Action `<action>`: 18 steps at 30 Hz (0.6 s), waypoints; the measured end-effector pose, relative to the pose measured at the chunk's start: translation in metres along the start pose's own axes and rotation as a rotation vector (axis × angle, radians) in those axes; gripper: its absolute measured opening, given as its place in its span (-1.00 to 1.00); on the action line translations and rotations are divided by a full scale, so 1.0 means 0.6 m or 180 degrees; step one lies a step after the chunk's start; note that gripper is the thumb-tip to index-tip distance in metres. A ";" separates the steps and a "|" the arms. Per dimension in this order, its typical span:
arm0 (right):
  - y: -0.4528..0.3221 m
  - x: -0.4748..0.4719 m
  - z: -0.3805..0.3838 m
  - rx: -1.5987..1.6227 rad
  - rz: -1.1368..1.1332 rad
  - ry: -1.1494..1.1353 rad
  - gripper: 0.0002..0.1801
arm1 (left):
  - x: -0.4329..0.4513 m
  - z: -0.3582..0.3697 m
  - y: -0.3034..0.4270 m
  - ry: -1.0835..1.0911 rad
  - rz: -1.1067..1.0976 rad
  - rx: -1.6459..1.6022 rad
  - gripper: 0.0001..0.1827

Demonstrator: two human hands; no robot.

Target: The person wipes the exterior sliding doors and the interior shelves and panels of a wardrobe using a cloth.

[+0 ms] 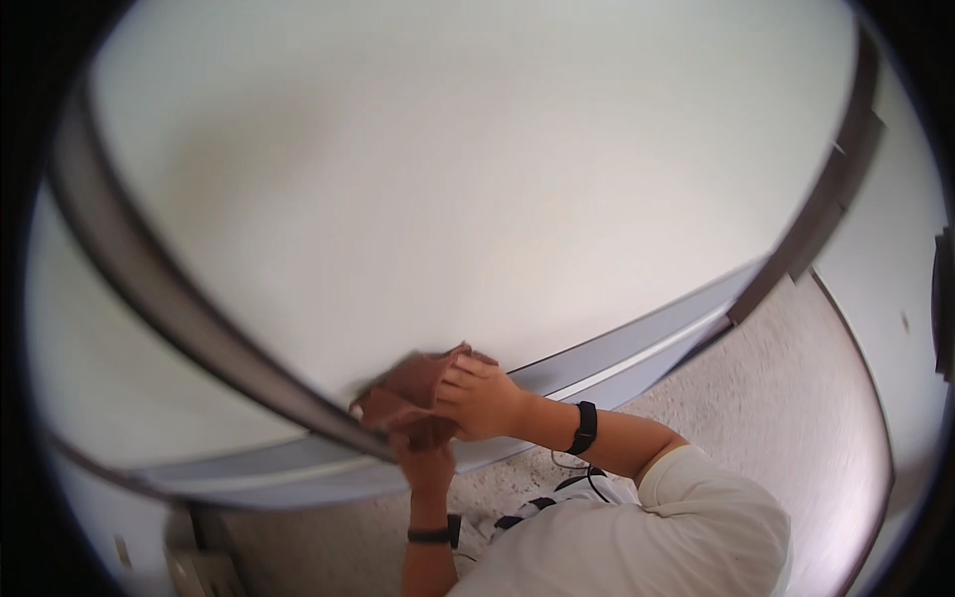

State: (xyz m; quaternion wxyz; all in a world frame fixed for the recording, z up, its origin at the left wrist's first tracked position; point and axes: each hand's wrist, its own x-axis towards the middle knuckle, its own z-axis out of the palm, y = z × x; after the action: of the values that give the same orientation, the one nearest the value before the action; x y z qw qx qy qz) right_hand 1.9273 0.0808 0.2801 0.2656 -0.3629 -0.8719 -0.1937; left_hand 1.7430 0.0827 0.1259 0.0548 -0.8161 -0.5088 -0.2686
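Note:
A crumpled reddish-brown cloth (414, 384) is bunched against the lower part of a large smooth white panel (477, 186). My right hand (481, 399) grips its right side, with the back of the hand towards me and the fingers pointing left. From below, my left hand (425, 463) has hold of the cloth's lower end, and folds of fabric cover part of its fingers. Both hands are close together, near the foot of a dark brown upright strip. Each wrist wears a black band.
The dark upright strip (224, 328) divides the white panel from another at left. Dark trim (813, 201) edges it at right. Along the bottom runs a blue-grey band (634, 336) with a white line. Below lie a speckled floor (746, 403) and a thin black cable (597, 485).

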 end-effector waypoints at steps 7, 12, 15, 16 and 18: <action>0.198 -0.233 -0.130 -0.0837 0.0706 0.0879 -0.49 | -0.024 0.057 0.023 0.0746 0.0248 0.0755 -0.22; 0.365 -0.398 -0.263 -0.0692 0.1138 0.1450 -0.75 | -0.018 0.072 0.050 0.1049 0.0089 0.0737 0.01; 0.477 -0.532 -0.327 -0.1831 0.1182 0.2126 -0.59 | -0.006 0.083 0.100 0.1159 -0.0214 0.0395 0.06; 0.515 -0.591 -0.333 -0.1582 0.1025 0.2465 -0.53 | -0.001 0.090 0.115 0.1165 -0.0405 0.0012 0.08; 0.578 -0.682 -0.351 -0.1415 0.1441 0.2441 -0.45 | 0.000 0.099 0.114 0.1163 -0.0297 0.0479 0.10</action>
State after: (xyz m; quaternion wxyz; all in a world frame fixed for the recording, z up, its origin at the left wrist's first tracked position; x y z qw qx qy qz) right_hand 2.4944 -0.0182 0.2484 0.5188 -0.4936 -0.5484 -0.4318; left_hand 1.8245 0.0716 0.0879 0.1945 -0.7229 -0.5462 -0.3757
